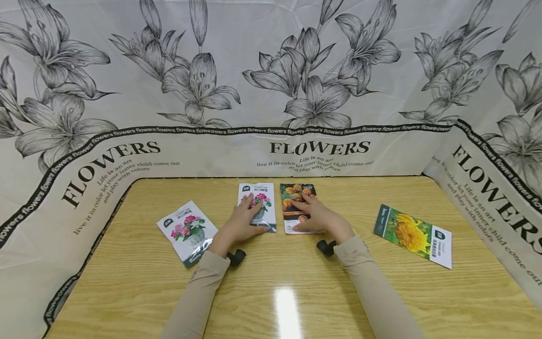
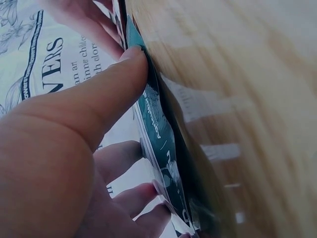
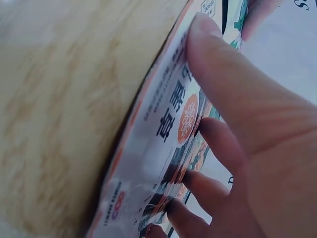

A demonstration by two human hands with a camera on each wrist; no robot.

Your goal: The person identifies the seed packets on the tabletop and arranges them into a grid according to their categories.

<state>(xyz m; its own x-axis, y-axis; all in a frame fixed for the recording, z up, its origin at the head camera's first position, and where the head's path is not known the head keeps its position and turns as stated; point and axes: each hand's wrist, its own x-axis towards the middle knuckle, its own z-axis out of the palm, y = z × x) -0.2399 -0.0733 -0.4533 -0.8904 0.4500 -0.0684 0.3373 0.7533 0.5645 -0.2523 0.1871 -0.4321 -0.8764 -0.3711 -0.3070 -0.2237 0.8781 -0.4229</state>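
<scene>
My left hand [image 1: 240, 225] rests on a flower seed packet [image 1: 267, 214] with pink blooms on white, its fingers spread over the front. In the left wrist view the thumb [image 2: 114, 82] presses near the packet's dark green bottom edge [image 2: 161, 131]. Beside it, my right hand [image 1: 321, 217] lies over an orange-flowered seed packet [image 1: 290, 217]. The right wrist view has that thumb [image 3: 218, 57] on the packet's white lower part [image 3: 148, 144] and the other fingertips touching its front. Both packets lie on the table, side by side with a narrow gap. The hands partly hide the prints.
Another pink-flowered packet [image 1: 186, 233] lies tilted at the left, close to the left forearm. A yellow-flowered packet [image 1: 412, 235] lies slanted at the right. Dark wrist-worn devices [image 1: 236, 257] show at both wrists. A flower-printed cloth [image 1: 228, 155] surrounds the wooden table [image 1: 262, 273].
</scene>
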